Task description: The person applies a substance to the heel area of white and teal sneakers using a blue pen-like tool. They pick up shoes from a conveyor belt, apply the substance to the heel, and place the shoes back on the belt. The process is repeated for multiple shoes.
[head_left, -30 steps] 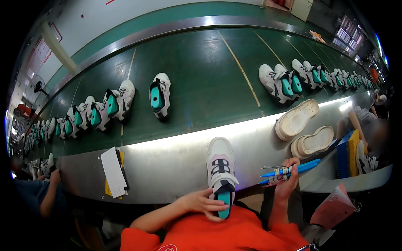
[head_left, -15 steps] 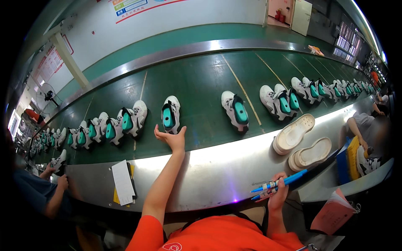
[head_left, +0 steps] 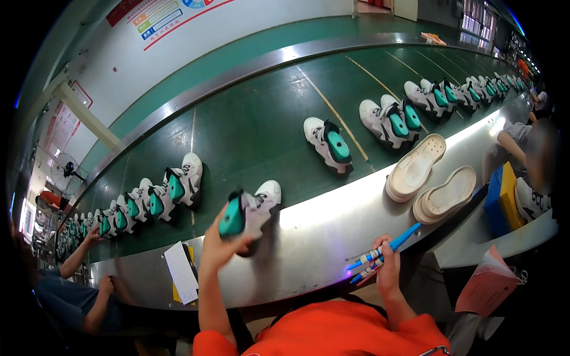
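My left hand (head_left: 217, 246) is closed around the heel end of a white and grey sneaker (head_left: 256, 215), which has a teal shoe last inside. The sneaker is lifted over the near edge of the green conveyor belt (head_left: 249, 127), its toe pointing away and to the right. Over the metal ledge, my right hand (head_left: 387, 270) grips a bundle of blue pens (head_left: 405, 236) with pale wrapping around them; a thin metal tip sticks out beside them. A single sneaker (head_left: 328, 144) stands on the belt, right of the held one.
Rows of similar sneakers (head_left: 189, 177) line the belt on both sides. Two cream shoe soles (head_left: 417, 168) lie on the metal ledge (head_left: 309, 237), and papers (head_left: 180, 272) lie at its left. Co-workers sit at left (head_left: 77, 296) and right (head_left: 522, 142). A pink booklet (head_left: 485, 285) is at lower right.
My left hand has taken the sneaker off the belt and brought it nearer, turning it to the right. My right hand still grips the pens. The left co-worker's hand has moved to the belt.
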The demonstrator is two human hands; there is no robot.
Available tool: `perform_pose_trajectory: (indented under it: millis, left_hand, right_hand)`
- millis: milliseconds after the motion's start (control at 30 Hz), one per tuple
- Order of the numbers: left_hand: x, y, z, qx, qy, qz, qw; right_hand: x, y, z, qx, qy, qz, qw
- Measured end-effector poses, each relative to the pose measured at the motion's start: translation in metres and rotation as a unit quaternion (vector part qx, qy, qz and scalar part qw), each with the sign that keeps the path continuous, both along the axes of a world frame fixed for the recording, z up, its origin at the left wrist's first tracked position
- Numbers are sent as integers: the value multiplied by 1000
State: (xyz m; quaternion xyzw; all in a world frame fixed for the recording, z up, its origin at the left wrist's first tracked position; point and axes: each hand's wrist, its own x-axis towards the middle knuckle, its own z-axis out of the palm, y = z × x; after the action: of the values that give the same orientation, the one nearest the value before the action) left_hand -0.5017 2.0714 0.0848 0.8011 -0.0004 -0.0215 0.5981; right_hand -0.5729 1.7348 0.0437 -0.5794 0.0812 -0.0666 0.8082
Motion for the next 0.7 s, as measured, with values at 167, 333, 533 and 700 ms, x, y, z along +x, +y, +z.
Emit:
perform_pose_trajectory:
  millis: [167, 333, 533, 700]
  left_hand:
    - [-83, -67, 9, 329, -11, 23, 944]
    - [-71, -60, 26, 223, 106, -96, 964]
    - [63, -38, -26, 200, 17, -40, 979]
    - [89, -67, -62, 106, 96, -78, 987]
  right_hand:
    - [11, 13, -4, 36, 5, 23, 999]
    - [13, 18, -4, 42, -13, 6, 999]
    - [1, 24, 4, 52, -32, -1, 998]
    - [-9, 19, 6, 81, -31, -17, 996]
